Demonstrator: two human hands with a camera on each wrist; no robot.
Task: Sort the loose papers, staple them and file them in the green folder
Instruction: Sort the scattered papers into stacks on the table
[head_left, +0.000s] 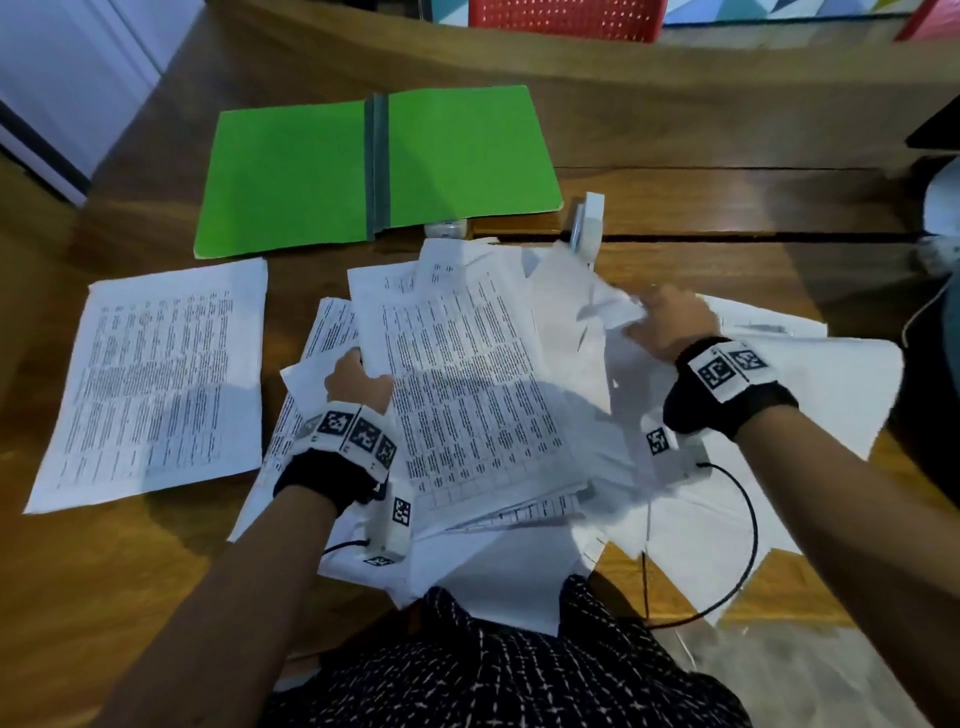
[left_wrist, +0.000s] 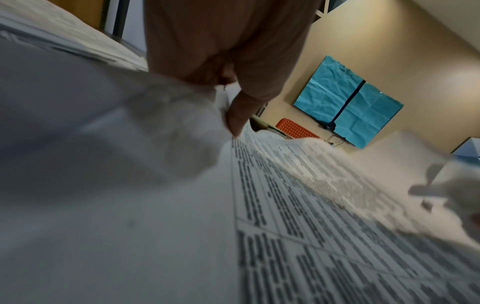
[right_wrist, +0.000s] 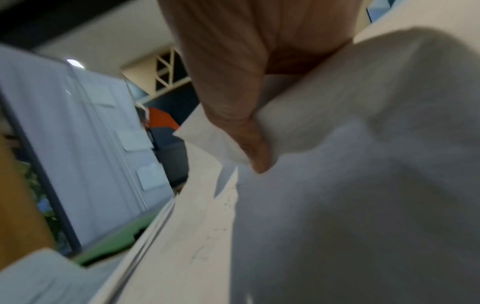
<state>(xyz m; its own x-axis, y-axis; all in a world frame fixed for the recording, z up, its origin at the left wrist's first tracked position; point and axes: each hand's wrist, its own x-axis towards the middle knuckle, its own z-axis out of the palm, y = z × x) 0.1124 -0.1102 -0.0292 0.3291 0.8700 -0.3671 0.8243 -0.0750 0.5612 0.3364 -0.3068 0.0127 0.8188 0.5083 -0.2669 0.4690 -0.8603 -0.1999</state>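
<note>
in the head view, a loose pile of printed sheets (head_left: 467, 384) is seen spread on the bench (head_left: 104, 571), close in front of the person. its left edge is gripped by the left hand (head_left: 358, 384), thumb on top, so that the upper pages are raised off the rest. a blank sheet (head_left: 597, 312) at the pile's far right is pinched by the right hand (head_left: 670, 325). the hands are held well apart, which is judged to be for gathering the scattered pages. a single sheet (head_left: 156, 374) is laid flat to the left, apart from the pile. a green folder (head_left: 374, 166) is laid open beyond the pile. nothing is seen in it, and it is judged to be kept ready for the pages.

in the left wrist view, the thumb (left_wrist: 237, 117) is pressed on the edge of several stacked pages, print side up.

in the right wrist view, the blank sheet is clamped under a curled thumb (right_wrist: 246, 139), and a strip of the folder is glimpsed low at the left.
</note>
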